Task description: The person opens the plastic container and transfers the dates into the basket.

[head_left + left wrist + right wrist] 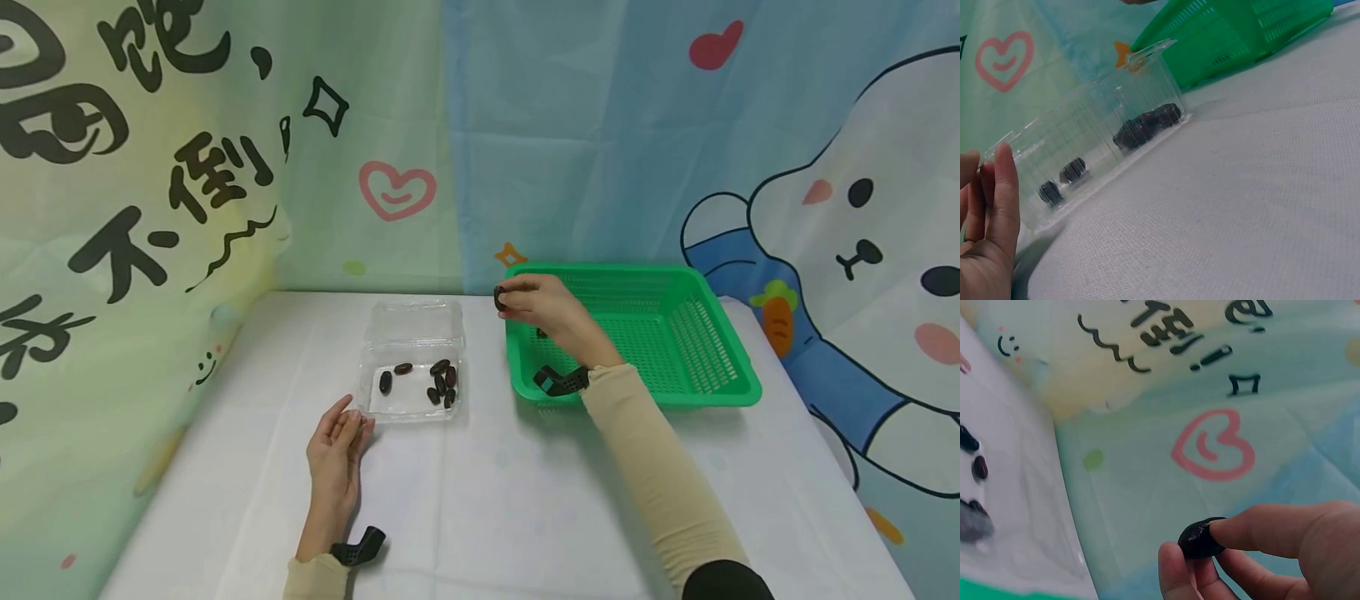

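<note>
White surface (487, 500), cartoon-printed backdrop (585, 167) behind; left hand (337, 458), fingers extended, touches the clear box (412, 416); right hand (547, 308) pinches a dark piece (1196, 540).

Beige sleeves (660, 471), blk perforated wrist mounts (573, 382), poss. blk band (726, 581) on R sleeve

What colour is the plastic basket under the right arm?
The basket is bright green, seen best in the head view.
</note>
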The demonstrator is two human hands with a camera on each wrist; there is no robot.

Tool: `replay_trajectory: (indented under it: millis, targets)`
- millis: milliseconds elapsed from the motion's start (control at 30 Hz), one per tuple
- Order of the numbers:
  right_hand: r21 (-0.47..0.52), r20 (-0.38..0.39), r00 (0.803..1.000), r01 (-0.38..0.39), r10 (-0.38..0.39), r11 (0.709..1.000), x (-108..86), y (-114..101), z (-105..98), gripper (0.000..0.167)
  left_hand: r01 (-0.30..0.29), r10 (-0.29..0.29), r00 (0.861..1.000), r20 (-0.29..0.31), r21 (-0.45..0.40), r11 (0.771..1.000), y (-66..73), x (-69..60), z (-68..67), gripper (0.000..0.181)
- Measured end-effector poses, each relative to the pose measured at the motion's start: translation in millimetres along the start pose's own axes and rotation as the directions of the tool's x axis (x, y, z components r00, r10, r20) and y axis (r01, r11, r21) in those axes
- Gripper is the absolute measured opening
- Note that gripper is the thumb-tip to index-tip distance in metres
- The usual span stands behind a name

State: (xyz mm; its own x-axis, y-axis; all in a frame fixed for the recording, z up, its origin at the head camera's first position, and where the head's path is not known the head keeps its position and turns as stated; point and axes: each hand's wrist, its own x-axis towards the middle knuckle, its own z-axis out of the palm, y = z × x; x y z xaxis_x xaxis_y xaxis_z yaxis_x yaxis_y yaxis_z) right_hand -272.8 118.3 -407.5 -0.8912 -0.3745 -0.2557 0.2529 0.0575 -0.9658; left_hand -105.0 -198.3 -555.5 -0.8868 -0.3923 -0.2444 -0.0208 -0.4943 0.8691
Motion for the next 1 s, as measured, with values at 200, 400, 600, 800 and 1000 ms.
replay_trajectory:
  millis: [200,400,600,800,1000]
  targets:
    - [-0.029,-0.005,1.0,0.0,0.0,1.0,1.0,3,-30,0.044,0.005,-0.005,1.0,0.003,-0.003,1.0,2.0,0.6,0.1,0.046]
    - [-0.086,-0.077,0.993,-0.093,0.086,0.992,11.4,10,-51,0.047,-0.003,0.003,1.0,0.0,0.0,1.0,1.0,0.7,0.0,0.047]
    - [-0.118,-0.126,0.983,-0.15,0.135,0.982,21.7,21,-69,0.046,-0.013,0.012,1.0,0.012,0.015,1.0,0.4,0.8,-0.5,0.05]
    - [-0.16,-0.145,0.974,-0.198,0.175,0.967,26.8,35,-82,0.047,-0.002,0.002,1.0,0.01,0.0,1.0,0.3,1.2,-1.3,0.049]
    - [-0.176,-0.165,0.964,-0.238,0.21,0.955,34.2,51,-91,0.05,0.019,-0.019,1.0,-0.005,0.007,1.0,0.7,0.8,-0.8,0.047]
